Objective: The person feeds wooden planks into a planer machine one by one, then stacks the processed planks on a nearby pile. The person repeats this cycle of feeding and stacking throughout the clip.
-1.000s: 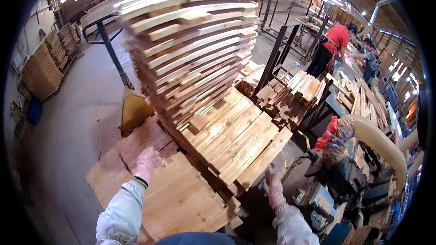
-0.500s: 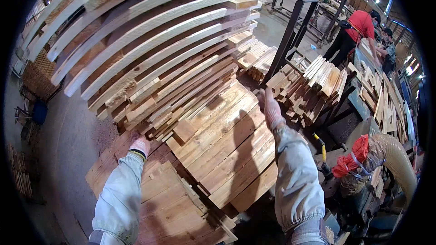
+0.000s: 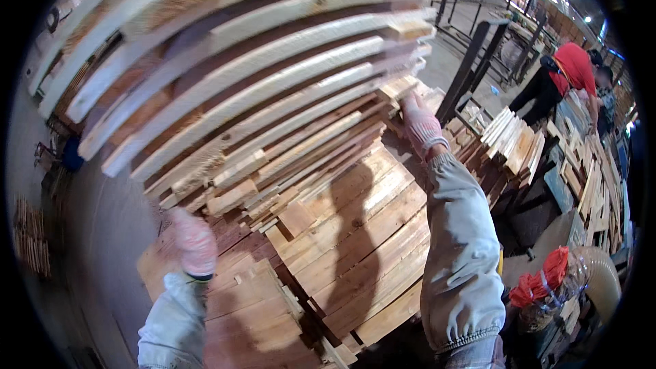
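Observation:
A tall leaning stack of pale wooden boards (image 3: 273, 89) fills the upper middle of the view. Below it lies a flat layer of short planks (image 3: 355, 232). My right hand (image 3: 418, 123), in a pinkish-white work glove, reaches up to the right-hand ends of the stacked boards, its fingers stretched against a board end. My left hand (image 3: 193, 242), also gloved and blurred by motion, is at the stack's lower left, just under the lowest boards and above a lower pile of reddish planks (image 3: 253, 307). Its grip cannot be made out.
More board bundles (image 3: 509, 140) and dark metal frames (image 3: 471, 68) stand to the right. A person in a red top (image 3: 570, 68) bends over there. A red cloth (image 3: 540, 283) lies at lower right. Grey concrete floor (image 3: 102, 219) runs along the left.
The view has closed in on the stack. My right hand rose from the low planks to the board ends at the stack's right. My left hand shifted slightly toward the stack's lower left.

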`<state>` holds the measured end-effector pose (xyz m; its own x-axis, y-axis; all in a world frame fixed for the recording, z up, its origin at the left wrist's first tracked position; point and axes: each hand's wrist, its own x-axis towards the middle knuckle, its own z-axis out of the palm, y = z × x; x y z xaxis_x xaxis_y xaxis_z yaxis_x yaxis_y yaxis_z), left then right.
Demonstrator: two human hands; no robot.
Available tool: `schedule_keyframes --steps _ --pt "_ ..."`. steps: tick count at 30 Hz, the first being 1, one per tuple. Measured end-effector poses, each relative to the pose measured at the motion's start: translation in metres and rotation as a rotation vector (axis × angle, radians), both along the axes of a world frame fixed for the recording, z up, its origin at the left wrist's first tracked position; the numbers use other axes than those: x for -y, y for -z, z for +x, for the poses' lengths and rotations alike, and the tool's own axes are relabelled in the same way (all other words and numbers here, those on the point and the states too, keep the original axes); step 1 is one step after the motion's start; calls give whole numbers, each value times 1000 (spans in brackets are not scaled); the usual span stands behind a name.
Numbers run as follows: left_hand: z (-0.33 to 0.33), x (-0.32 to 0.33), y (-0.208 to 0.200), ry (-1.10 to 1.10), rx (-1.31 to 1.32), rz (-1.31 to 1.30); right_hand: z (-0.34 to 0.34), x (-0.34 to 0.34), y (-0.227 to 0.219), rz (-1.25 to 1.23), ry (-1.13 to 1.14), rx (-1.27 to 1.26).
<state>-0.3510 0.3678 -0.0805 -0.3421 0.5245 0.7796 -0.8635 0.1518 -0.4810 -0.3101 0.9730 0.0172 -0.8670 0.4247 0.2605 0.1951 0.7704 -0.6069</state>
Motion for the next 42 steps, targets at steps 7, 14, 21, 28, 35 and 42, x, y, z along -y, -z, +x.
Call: schedule_keyframes --steps 7,14,21,28,35,42 --pt "10 -13 15 1541 855 1087 -39 -58 40 -1098 238 -147" --pt "93 -69 -35 1808 991 2370 -45 -69 37 111 122 228" --pt "104 -97 -100 656 1491 -292 -48 -60 31 489 120 295" --pt "37 -149 -114 -54 588 -1209 -28 -46 16 471 127 257" --pt "-4 -119 -99 -33 -171 -1370 -22 -43 30 388 64 235" --pt "-19 -79 -99 1135 2559 1120 6 20 50 -267 297 -79"
